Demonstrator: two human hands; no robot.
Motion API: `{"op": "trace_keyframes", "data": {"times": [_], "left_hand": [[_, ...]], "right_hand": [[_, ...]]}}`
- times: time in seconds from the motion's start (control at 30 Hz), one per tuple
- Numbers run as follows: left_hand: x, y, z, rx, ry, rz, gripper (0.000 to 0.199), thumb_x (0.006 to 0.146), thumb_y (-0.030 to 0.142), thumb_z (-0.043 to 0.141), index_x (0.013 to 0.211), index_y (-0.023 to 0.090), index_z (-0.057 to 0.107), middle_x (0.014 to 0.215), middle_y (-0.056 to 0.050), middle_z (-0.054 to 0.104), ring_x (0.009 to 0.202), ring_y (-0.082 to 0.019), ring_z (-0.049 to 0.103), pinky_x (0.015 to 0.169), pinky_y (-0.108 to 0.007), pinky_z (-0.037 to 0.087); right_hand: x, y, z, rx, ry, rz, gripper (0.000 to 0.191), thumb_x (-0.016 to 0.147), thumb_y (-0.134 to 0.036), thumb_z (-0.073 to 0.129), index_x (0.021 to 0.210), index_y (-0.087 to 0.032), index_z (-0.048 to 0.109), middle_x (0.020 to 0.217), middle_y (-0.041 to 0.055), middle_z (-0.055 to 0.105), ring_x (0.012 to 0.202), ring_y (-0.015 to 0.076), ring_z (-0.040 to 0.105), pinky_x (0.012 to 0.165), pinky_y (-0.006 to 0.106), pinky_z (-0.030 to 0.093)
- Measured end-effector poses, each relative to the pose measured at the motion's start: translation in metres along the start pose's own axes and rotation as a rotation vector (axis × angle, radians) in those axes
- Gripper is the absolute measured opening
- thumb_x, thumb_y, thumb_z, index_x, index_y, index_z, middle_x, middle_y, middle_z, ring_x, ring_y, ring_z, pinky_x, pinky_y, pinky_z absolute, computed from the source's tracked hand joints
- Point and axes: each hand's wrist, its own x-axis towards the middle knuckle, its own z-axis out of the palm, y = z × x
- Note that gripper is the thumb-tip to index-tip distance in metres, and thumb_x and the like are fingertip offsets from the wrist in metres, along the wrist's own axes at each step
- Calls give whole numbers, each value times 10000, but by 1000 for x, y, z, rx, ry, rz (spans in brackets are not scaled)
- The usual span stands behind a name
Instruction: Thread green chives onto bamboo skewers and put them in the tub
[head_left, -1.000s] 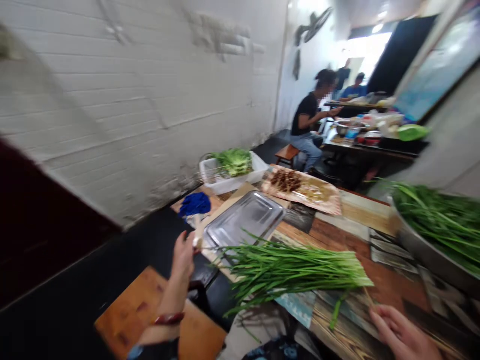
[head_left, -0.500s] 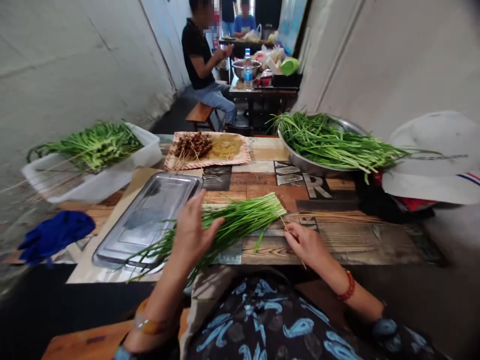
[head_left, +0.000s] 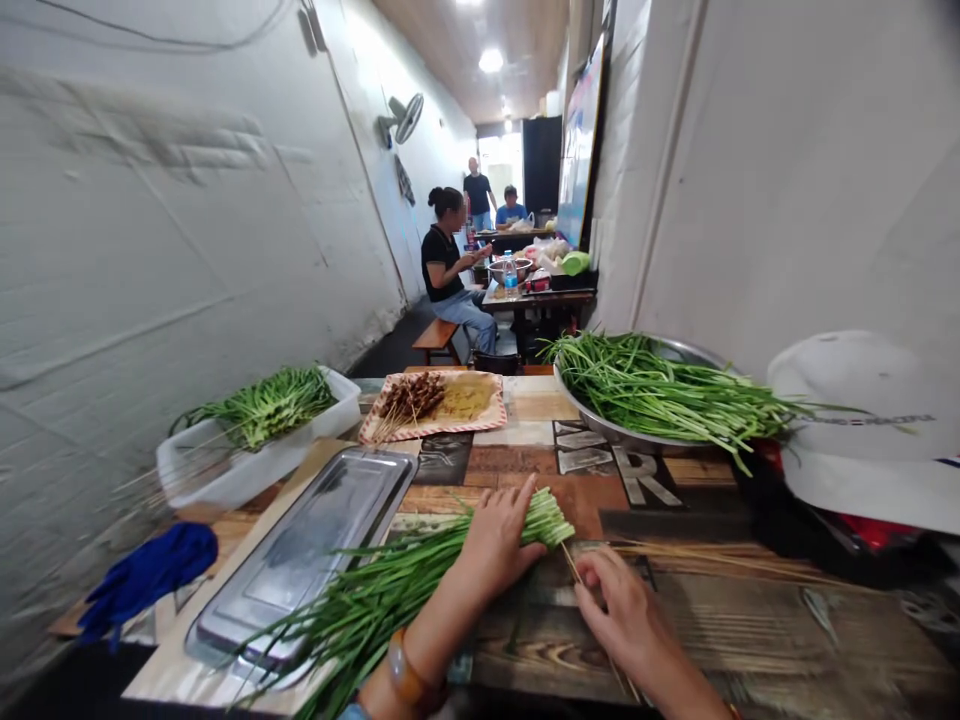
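Chives (head_left: pixel 420 580): bundled at the table's (head_left: pixel 705 640) near edge, leaves across the metal lid (head_left: pixel 300 560).
Left hand (head_left: pixel 495 545): laid on the chives near their cut ends, thumb spread wide.
Right hand (head_left: pixel 621 612): thumb and fingers pinching a stick (head_left: pixel 569 564) beside the cut ends.
Bowl (head_left: pixel 609 428): far edge, toward the right corner.

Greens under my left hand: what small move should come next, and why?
Perhaps ease the stick forward, into the stems: the right hand pinches it near their pale ends, and the left hand, over the greens, could steady them.
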Motion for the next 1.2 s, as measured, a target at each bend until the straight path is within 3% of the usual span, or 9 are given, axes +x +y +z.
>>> {"op": "trace_keyframes", "data": {"times": [0.07,0.2,0.43,0.6,0.73,1.0,1.1,1.2], "left_hand": [[0,2,-3,14,-176,86,843,621,375,785,1408,312,489,1195,-122,673,1107,-322,636,989,-488,468],[7,3,-10,-125,-225,72,939,671,359,775,1481,141,352,1319,-191,572,1183,-339,566,1021,-483,428],[27,-3,-32,-475,-183,-57,688,794,237,646,1436,143,418,1000,-66,628,919,-157,589,930,-348,465],[41,-1,-40,-704,-259,-106,704,774,207,660,1430,126,418,967,-67,631,811,-128,584,760,-279,477],[47,0,-39,-877,-368,-168,724,786,223,649,1445,86,381,771,-6,603,681,-103,533,656,-240,414],[47,-4,-34,-983,-292,-222,776,729,230,712,1414,58,392,641,58,532,572,-59,433,585,-210,328],[47,-6,-36,-942,-339,-214,788,750,299,702,1430,67,378,769,-17,632,659,-102,530,650,-246,412],[41,-8,-42,-718,-362,-164,890,754,402,704,1484,87,304,1074,-151,668,936,-221,623,819,-355,480]], "right_hand": [[4,-4,-6,65,43,15,134,832,-183,473,801,-220,598,709,7,576,646,150,584,604,258,457],[8,-11,-17,239,64,60,115,831,-228,521,863,-205,629,724,0,569,609,124,517,599,251,444],[8,-16,-24,461,28,152,120,842,-262,561,889,-194,648,739,-7,586,630,114,535,579,237,426],[9,-9,-18,601,-31,200,162,858,-317,588,938,-191,652,785,3,603,681,121,538,633,255,445],[11,-5,-12,721,-73,263,208,856,-361,610,964,-189,650,821,11,627,700,125,548,649,255,462],[15,-6,-8,871,-103,319,233,835,-382,651,960,-185,650,793,4,616,682,112,532,619,237,446],[17,-8,-7,955,-111,420,241,810,-387,681,951,-195,648,757,-17,585,618,87,479,545,207,401],[21,-17,-8,1069,-114,517,262,776,-394,706,941,-199,644,702,-45,532,538,58,383,459,174,305]]}}
